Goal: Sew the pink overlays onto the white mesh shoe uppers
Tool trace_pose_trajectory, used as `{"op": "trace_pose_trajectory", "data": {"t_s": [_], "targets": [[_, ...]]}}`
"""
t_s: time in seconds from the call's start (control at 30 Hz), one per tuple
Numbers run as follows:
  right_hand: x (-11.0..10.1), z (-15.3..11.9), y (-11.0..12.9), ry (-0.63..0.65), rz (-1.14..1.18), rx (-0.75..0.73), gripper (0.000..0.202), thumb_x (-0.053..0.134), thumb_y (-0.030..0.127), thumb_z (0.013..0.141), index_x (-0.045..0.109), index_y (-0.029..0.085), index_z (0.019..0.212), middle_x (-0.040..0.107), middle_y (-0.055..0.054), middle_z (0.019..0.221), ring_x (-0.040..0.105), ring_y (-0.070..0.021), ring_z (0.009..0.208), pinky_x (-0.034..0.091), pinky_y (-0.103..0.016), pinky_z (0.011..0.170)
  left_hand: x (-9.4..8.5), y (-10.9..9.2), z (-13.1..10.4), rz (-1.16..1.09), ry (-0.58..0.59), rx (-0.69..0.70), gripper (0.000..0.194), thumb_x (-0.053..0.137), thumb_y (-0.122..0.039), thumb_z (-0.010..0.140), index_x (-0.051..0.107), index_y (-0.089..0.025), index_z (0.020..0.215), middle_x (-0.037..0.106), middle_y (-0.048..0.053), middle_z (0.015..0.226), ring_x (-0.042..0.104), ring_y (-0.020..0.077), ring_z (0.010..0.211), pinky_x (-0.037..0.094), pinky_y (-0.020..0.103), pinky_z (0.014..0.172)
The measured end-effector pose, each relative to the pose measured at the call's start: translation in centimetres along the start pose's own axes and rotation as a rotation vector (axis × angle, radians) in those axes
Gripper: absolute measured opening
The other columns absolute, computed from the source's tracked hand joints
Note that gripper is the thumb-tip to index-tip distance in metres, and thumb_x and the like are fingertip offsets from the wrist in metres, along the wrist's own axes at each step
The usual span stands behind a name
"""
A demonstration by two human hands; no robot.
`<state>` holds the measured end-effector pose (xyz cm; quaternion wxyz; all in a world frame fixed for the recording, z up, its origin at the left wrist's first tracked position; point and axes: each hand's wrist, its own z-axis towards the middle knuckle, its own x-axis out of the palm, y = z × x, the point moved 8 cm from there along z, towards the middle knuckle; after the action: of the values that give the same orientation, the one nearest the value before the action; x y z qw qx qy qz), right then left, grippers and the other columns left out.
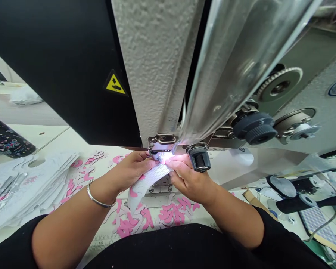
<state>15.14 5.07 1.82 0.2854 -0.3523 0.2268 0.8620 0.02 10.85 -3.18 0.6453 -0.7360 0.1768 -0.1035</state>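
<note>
A white perforated fabric piece (pixel 154 178) with pink patches runs under the brightly lit needle area of a sewing machine (pixel 156 67). My left hand (pixel 130 170), with a silver bangle on its wrist, pinches the fabric's left edge close to the needle. From the other side, my right hand (pixel 190 180) presses finger and thumb on the fabric's right edge. Both sets of fingertips are close to the presser foot, and glare hides the exact stitching point. The fabric's tail curves down toward me over the metal needle plate (pixel 165 188).
Pink and white fabric scraps (pixel 172 213) litter the table around the machine. On the left are a stack of white cut pieces (pixel 42 194) and a dark patterned bottle (pixel 8 138). A black thread spool (pixel 295 203) and a round dish (pixel 281 186) lie at right.
</note>
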Motion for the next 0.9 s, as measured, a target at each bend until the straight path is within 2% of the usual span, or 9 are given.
{"op": "trace_pose_trajectory", "data": {"t_s": [0.1,0.17,0.23,0.3,0.37,0.5,0.63,0.8,0.9], "targets": [[0.1,-0.1,0.0,-0.008,0.001,-0.008,0.027,0.057,0.017,0.086,0.068,0.027,0.108,0.06,-0.007,0.097,0.057,-0.0246,0.096,0.049,-0.046,0.087,-0.4,-0.7,-0.7,0.206,-0.107,0.084,0.03,0.065,-0.047,0.082,0.071,-0.019,0.092,0.067,0.003,0.071,0.058,0.0157,0.057,0.044,0.027,0.05],[0.1,-0.2,0.0,-0.024,0.001,-0.013,0.027,0.057,0.017,0.086,0.068,0.026,0.108,0.06,-0.006,0.098,0.057,-0.0243,0.095,0.049,-0.046,0.087,-1.1,-2.6,-2.4,0.478,-0.353,0.286,0.029,0.065,-0.044,0.083,0.068,-0.02,0.099,0.07,0.005,0.082,0.064,0.0211,0.072,0.051,0.033,0.061],[0.0,-0.2,0.1,-0.044,0.001,-0.022,0.025,0.056,0.018,0.087,0.068,0.025,0.108,0.061,-0.007,0.097,0.058,-0.0239,0.095,0.05,-0.046,0.087,-0.3,-5.2,-5.2,0.792,-0.593,0.593,0.027,0.068,-0.037,0.081,0.067,-0.021,0.103,0.07,0.006,0.093,0.064,0.0259,0.09,0.052,0.042,0.08],[-0.1,-0.1,0.2,-0.052,-0.002,-0.035,0.022,0.055,0.019,0.088,0.067,0.023,0.106,0.062,-0.007,0.097,0.059,-0.0237,0.096,0.05,-0.045,0.087,2.1,-6.3,-7.4,1.03,-0.627,0.862,0.03,0.072,-0.032,0.078,0.065,-0.02,0.105,0.069,0.008,0.098,0.062,0.0286,0.099,0.049,0.048,0.092],[-0.4,0.0,0.3,-0.05,-0.003,-0.057,0.02,0.053,0.019,0.09,0.067,0.022,0.104,0.063,-0.008,0.097,0.06,-0.0238,0.096,0.05,-0.045,0.088,4.2,-6.2,-8.1,1.165,-0.557,0.979,0.033,0.075,-0.03,0.078,0.064,-0.018,0.107,0.069,0.009,0.098,0.062,0.0291,0.098,0.048,0.049,0.094],[-0.9,0.1,-0.7,-0.013,0.043,-0.019,0.018,0.051,0.022,0.09,0.064,0.02,0.102,0.067,-0.007,0.096,0.063,-0.0238,0.094,0.051,-0.043,0.086,5.1,-6.0,-7.9,1.24,-0.576,0.984,0.029,0.073,-0.024,0.079,0.063,-0.018,0.106,0.069,0.009,0.096,0.062,0.0279,0.093,0.049,0.047,0.089],[-2.6,0.2,-2.6,-0.108,0.027,0.08,0.019,0.055,0.025,0.087,0.063,0.022,0.104,0.07,-0.005,0.093,0.065,-0.023,0.087,0.053,-0.039,0.078,5.1,-6.0,-7.7,1.228,-0.588,0.977,0.028,0.072,-0.018,0.079,0.064,-0.019,0.105,0.068,0.008,0.096,0.061,0.0278,0.094,0.048,0.048,0.089],[-1.5,0.5,-1.4,0.056,0.101,-0.146,0.025,0.051,0.02,0.09,0.066,0.025,0.109,0.072,-0.004,0.106,0.067,-0.0187,0.095,0.053,-0.036,0.085,5.1,-6.0,-7.7,1.208,-0.576,0.962,0.025,0.071,-0.015,0.078,0.065,-0.02,0.102,0.068,0.007,0.093,0.061,0.0266,0.091,0.048,0.048,0.089],[-1.1,0.5,-1.4,0.042,0.146,-0.155,0.023,0.053,0.023,0.091,0.067,0.025,0.109,0.071,-0.005,0.111,0.067,-0.0187,0.101,0.052,-0.038,0.092,5.0,-6.0,-7.7,1.207,-0.578,0.941,0.021,0.07,-0.016,0.079,0.066,-0.021,0.098,0.068,0.007,0.093,0.061,0.0262,0.09,0.047,0.048,0.089]]}}
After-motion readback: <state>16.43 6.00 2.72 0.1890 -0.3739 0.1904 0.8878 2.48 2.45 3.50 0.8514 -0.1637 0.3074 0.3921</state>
